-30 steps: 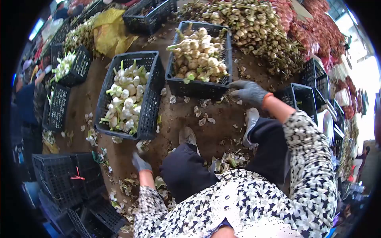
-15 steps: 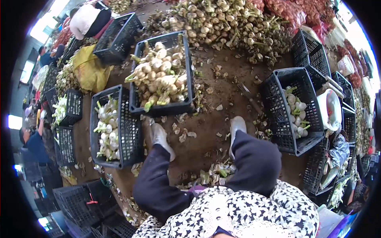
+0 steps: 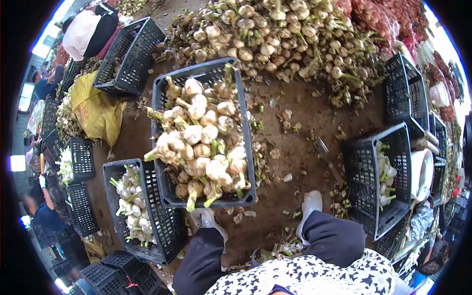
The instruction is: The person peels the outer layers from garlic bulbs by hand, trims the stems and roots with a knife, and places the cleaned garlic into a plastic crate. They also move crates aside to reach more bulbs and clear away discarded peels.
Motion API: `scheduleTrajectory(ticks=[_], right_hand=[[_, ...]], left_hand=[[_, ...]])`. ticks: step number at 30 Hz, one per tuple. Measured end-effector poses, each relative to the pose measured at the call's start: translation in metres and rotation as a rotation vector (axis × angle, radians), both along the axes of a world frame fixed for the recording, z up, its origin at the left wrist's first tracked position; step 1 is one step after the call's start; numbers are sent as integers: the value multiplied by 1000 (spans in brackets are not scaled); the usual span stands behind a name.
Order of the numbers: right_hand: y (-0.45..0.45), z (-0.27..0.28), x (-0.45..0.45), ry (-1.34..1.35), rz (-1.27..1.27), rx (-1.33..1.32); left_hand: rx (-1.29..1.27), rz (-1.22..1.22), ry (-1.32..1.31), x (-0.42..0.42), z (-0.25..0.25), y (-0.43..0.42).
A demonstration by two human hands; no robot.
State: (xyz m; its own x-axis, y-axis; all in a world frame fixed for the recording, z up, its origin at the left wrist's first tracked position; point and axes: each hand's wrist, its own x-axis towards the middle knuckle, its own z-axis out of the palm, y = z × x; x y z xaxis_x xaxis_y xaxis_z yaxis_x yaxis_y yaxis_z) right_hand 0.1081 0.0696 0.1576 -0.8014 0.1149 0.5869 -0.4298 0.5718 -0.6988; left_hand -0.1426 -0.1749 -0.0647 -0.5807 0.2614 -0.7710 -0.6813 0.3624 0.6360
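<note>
Both hands are out of view, so I cannot tell whether they are spread, pressed together or pinching anything, nor how the arms bend. The garlic bulbs [image 3: 201, 140] fill a dark crate [image 3: 245, 130] just beyond the person's left shoe [image 3: 213, 224].

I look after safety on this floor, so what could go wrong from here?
The knife lies loose on the floor ahead of the right shoe; a step forward might land on it. Garlic is heaped in the middle crate, some stems jutting over its rim, so a jolt could spill bulbs. Peel scraps near the shoes might make footing slippery.
</note>
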Motion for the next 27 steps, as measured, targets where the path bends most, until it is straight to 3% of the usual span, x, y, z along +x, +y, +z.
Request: scheduleTrajectory(ticks=[8,13,22,27], right_hand=[[-21,-127,-7,-800,-345,17],[-38,-183,7,-1082,-565,25],[-49,-205,3,-1104,-776,-168],[5,-167,26,-797,-914,-570]], left_hand=[[-48,-16,6,-1,42,-28],[2,-31,70,0,73,-82],[184,-102,256,-18,119,-154],[285,-212,504,-77,174,-114]])
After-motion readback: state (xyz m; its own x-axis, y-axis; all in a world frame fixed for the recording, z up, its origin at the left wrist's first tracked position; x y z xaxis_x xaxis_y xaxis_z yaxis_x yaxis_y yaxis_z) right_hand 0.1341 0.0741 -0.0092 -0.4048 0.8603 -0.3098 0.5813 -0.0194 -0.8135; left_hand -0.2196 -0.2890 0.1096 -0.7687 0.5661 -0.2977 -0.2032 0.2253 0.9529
